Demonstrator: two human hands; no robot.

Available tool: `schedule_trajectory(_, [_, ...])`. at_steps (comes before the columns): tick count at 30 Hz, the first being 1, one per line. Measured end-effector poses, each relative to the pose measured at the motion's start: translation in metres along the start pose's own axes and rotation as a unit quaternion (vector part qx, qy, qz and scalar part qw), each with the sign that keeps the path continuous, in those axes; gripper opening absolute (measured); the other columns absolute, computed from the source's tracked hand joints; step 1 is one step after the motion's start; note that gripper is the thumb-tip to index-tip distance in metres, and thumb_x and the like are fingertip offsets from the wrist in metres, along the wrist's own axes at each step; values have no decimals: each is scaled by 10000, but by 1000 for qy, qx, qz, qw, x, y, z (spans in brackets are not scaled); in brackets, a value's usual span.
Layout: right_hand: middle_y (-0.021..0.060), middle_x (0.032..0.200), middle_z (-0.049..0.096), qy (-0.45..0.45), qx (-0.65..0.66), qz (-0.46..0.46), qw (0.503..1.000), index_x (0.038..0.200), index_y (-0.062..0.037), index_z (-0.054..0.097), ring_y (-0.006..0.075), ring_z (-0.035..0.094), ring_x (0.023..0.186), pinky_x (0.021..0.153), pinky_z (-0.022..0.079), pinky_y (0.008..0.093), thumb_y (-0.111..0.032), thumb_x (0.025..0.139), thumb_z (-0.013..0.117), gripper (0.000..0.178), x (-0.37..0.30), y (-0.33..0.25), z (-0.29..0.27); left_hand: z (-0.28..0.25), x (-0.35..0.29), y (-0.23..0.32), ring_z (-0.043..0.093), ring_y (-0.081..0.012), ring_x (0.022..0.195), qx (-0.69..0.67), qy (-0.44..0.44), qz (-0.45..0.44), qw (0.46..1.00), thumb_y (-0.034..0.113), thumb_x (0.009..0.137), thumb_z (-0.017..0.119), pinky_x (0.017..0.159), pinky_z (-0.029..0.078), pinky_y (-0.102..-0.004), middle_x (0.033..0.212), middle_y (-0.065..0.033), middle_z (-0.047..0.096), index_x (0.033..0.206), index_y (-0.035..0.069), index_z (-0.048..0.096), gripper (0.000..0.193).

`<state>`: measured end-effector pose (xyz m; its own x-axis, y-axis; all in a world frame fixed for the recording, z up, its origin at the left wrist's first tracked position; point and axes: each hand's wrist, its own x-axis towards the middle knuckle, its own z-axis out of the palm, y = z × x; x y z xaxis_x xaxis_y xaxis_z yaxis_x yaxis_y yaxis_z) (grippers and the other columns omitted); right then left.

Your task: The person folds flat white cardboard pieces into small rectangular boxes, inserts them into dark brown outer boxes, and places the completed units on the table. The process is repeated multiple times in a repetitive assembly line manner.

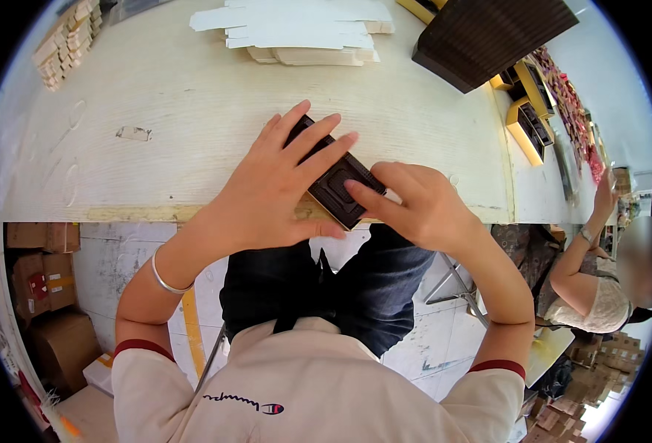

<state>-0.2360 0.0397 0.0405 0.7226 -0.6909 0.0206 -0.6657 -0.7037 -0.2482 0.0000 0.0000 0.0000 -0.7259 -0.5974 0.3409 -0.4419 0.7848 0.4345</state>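
A small rectangular box with a dark brown moulded plastic tray (333,189) in it lies slantwise near the table's front edge. A thin pale golden rim shows along its near side. My left hand (270,181) reaches over it from the left, its fingers stretched and spread across the top. The left thumb points along the near side, close to the lower corner. From the right, my right hand (422,203) grips the box's right end. Its thumb presses on the tray and its bent fingers are at the far side, their tips partly hidden.
White flat card blanks (304,26) lie stacked at the far middle. A tall stack of dark brown trays (492,40) stands far right, beside yellow boxes (526,131) with dark trays. Pale card pieces (67,44) are far left. Another person (591,288) sits at the right.
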Motion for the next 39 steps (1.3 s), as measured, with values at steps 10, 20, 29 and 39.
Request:
schedule_trajectory(10, [222, 1429, 375, 144, -56, 31, 987, 1329, 93, 413, 379, 363, 1328, 1091, 295, 471, -625, 831, 468, 876, -13, -23, 41, -3, 4, 8, 302, -389, 1356, 132, -29, 15, 991, 535, 687, 698, 1113, 232, -548, 1452, -113, 386, 1403, 109, 422, 878])
schedule_trajectory(20, [245, 1389, 420, 273, 73, 20, 959, 1281, -33, 538, 443, 425, 1262, 1014, 402, 487, -434, 799, 642, 635, -16, -25, 62, -10, 6, 10, 399, -363, 1245, 136, -46, 14, 989, 464, 735, 687, 1048, 336, -502, 1311, -141, 459, 1373, 96, 456, 771])
schedule_trajectory(29, [222, 1367, 450, 282, 147, 10, 948, 1212, -48, 589, 436, 466, 1222, 974, 448, 456, -224, 748, 753, 522, -15, -18, 56, -19, 8, 6, 391, -350, 1274, 191, -44, 55, 979, 375, 716, 714, 1055, 348, -482, 1385, -129, 427, 1372, 144, 474, 735])
schedule_trajectory(39, [139, 1044, 601, 205, 132, -42, 969, 949, -19, 671, 331, 626, 957, 783, 530, 390, -117, 715, 752, 267, 0, -3, 13, -24, 6, -7, 411, -375, 1280, 93, -73, 72, 990, 415, 621, 764, 1039, 382, -501, 1361, -112, 484, 1317, 150, 547, 775])
